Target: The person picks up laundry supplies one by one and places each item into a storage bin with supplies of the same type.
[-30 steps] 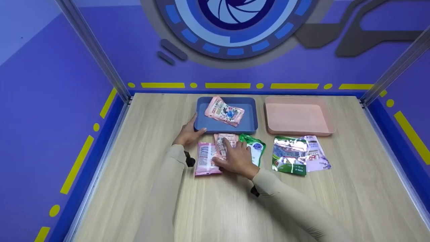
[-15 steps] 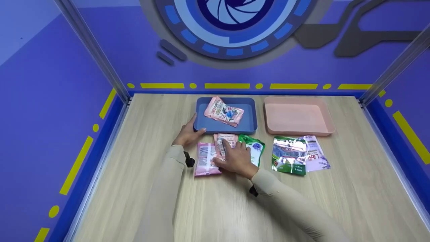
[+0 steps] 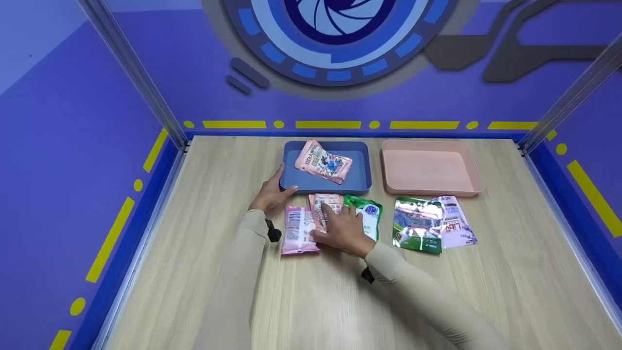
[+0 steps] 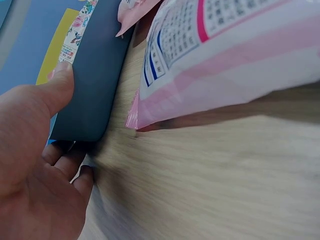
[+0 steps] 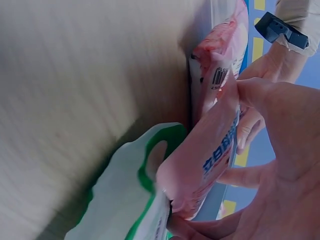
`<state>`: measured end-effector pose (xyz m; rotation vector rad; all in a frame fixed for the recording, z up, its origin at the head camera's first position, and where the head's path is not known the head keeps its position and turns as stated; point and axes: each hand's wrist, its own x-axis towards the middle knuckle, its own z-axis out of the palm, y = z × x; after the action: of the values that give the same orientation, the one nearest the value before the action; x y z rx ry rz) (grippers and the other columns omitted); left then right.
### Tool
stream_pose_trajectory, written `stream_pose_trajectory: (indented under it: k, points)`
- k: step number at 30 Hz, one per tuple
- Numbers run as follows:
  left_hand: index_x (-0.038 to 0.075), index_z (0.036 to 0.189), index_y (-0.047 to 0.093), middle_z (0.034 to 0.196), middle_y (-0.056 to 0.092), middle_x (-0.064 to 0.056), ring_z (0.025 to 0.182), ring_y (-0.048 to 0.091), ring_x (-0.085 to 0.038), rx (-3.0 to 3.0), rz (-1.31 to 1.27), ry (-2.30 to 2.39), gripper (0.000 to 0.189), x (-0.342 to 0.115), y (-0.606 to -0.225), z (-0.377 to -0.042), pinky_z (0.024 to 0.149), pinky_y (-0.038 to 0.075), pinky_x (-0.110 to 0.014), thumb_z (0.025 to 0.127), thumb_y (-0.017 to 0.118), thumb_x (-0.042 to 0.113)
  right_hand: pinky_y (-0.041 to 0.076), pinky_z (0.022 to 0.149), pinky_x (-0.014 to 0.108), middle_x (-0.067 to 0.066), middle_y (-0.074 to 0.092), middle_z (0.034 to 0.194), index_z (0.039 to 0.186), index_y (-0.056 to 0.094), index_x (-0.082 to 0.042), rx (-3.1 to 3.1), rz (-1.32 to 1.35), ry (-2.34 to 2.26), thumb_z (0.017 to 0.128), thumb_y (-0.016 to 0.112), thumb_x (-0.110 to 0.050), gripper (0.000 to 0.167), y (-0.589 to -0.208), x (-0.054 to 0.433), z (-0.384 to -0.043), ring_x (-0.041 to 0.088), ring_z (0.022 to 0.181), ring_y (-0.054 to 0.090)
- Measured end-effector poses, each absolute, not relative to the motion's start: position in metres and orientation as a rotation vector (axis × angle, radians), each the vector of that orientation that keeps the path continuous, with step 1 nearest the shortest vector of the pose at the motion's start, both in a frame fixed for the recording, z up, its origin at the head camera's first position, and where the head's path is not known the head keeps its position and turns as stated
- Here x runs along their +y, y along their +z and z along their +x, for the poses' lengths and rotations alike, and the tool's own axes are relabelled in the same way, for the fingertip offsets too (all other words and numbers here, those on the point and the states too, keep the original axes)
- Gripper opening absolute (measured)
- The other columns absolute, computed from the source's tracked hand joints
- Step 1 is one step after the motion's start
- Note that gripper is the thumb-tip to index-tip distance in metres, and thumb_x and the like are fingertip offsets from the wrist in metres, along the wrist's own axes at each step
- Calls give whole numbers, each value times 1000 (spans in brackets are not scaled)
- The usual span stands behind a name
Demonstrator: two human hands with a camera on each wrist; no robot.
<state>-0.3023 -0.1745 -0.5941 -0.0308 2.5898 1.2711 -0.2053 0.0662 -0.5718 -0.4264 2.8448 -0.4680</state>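
Note:
My left hand (image 3: 273,193) grips the front left corner of a blue tray (image 3: 291,182); in the left wrist view its thumb lies over the rim and its fingers bend round outside. A pink pouch with printed flowers (image 3: 324,163) lies in that tray. In front of it, my right hand (image 3: 344,228) holds a light pink pouch (image 3: 331,198) between thumb and fingers, clearest in the right wrist view (image 5: 205,145). Beside this pouch lie a plump pink-and-white packet (image 3: 297,231) on the left and a green-and-white pouch (image 3: 371,214) on the right, partly hidden by the hand.
A pink tray (image 3: 432,189) stands right of the blue one, with nothing in it. Before it lies a shiny green pouch (image 3: 418,231), overlapping a lilac pouch (image 3: 457,223). Blue panels (image 3: 340,104) enclose the wooden table (image 3: 311,301) at back and sides.
My right thumb has drawn slightly inward, away from the plump packet and toward the light pink pouch. My left hand and both trays stay where they were.

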Motion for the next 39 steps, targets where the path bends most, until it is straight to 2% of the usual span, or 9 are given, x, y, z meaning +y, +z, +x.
stream_pose_trajectory:
  k: [9, 14, 23, 30, 39]
  points:
    - [25, 167, 4, 170, 18, -13, 156, 18, -34, 2584, -48, 1268, 94, -175, -593, -302, 126, 17, -48, 99, 67, 42, 45, 97, 64, 31, 57, 127, 153, 47, -18, 2831, -456, -481, 85, 79, -50, 82, -569, 74, -205, 47, 117, 50]
    - [23, 167, 5, 170, 18, -14, 155, 18, -34, 2599, -29, 1246, 94, -175, -594, -302, 126, 17, -48, 99, 67, 42, 46, 98, 64, 32, 55, 129, 150, 51, -18, 2854, -446, -461, 86, 81, -45, 76, -571, 76, -205, 48, 116, 51]
    - [25, 167, 4, 171, 16, -12, 156, 16, -33, 2578, -57, 1250, 93, -174, -594, -303, 127, 16, -48, 100, 66, 43, 44, 104, 64, 31, 53, 139, 151, 51, -16, 2825, -443, -504, 85, 84, -40, 78, -572, 78, -205, 51, 123, 49]
    - [24, 167, 4, 171, 17, -12, 156, 17, -33, 2600, -11, 1223, 93, -176, -593, -302, 126, 17, -48, 100, 65, 44, 52, 82, 59, 29, 64, 114, 140, 59, -9, 2932, -586, -533, 77, 88, -29, 72, -573, 82, -202, 47, 103, 56]
    - [25, 167, 3, 172, 14, -10, 156, 15, -32, 2586, -39, 1243, 93, -175, -592, -301, 127, 15, -47, 100, 65, 44, 51, 86, 58, 26, 66, 115, 140, 59, -7, 2926, -622, -485, 75, 92, -29, 76, -571, 83, -201, 43, 105, 59]
